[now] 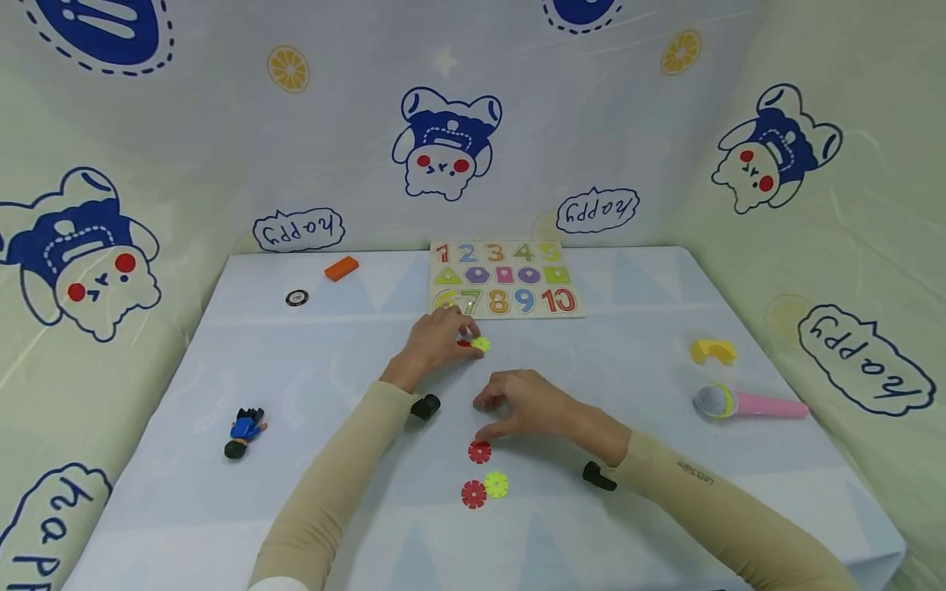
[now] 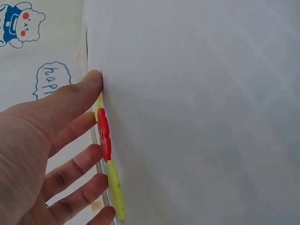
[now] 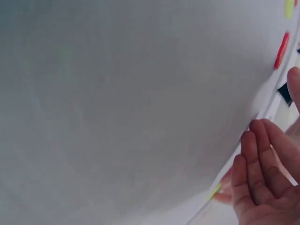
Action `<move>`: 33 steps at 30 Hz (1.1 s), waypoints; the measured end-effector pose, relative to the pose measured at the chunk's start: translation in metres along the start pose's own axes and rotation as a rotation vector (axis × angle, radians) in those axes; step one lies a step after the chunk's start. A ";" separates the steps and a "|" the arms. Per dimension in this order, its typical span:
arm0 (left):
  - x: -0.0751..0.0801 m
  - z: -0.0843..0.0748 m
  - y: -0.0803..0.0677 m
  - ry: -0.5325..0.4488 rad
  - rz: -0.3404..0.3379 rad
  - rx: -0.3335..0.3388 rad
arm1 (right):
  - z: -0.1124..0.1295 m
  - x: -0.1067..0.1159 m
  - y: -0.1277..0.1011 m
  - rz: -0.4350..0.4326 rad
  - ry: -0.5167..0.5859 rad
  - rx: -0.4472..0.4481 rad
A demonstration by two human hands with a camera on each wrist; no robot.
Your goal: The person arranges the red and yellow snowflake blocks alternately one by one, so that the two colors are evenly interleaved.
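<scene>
My left hand (image 1: 436, 341) rests on the table (image 1: 621, 386), its straight fingers (image 2: 77, 166) touching a red gear disc (image 2: 104, 133) and a yellow-green one (image 1: 481, 344). At its five o'clock my right hand (image 1: 525, 406) hovers, fingers loosely bent and empty, above another red disc (image 1: 479, 451).

Red and yellow toothed discs on the table

One red disc (image 1: 466, 342) and one yellow disc (image 1: 481, 344) lie flat, touching, at frame centre; lower down, another red disc (image 1: 479, 451) lies alone above a touching red-yellow pair (image 1: 484, 489).
</scene>
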State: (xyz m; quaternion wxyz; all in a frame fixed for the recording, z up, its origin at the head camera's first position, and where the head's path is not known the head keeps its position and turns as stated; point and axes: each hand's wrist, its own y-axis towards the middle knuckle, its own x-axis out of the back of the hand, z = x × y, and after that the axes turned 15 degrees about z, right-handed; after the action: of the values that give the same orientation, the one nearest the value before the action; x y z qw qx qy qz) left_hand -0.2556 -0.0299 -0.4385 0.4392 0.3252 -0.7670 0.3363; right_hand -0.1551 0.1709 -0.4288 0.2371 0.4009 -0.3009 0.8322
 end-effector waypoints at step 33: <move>-0.001 0.000 0.002 -0.003 -0.015 0.001 | 0.017 -0.012 -0.020 0.106 -0.306 0.211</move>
State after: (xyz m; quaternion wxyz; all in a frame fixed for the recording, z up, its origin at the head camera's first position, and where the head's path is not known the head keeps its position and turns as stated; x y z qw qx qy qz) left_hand -0.2569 -0.0284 -0.4402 0.4405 0.3315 -0.7650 0.3328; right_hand -0.1269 0.1712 -0.4236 0.1010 0.5289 -0.2653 0.7998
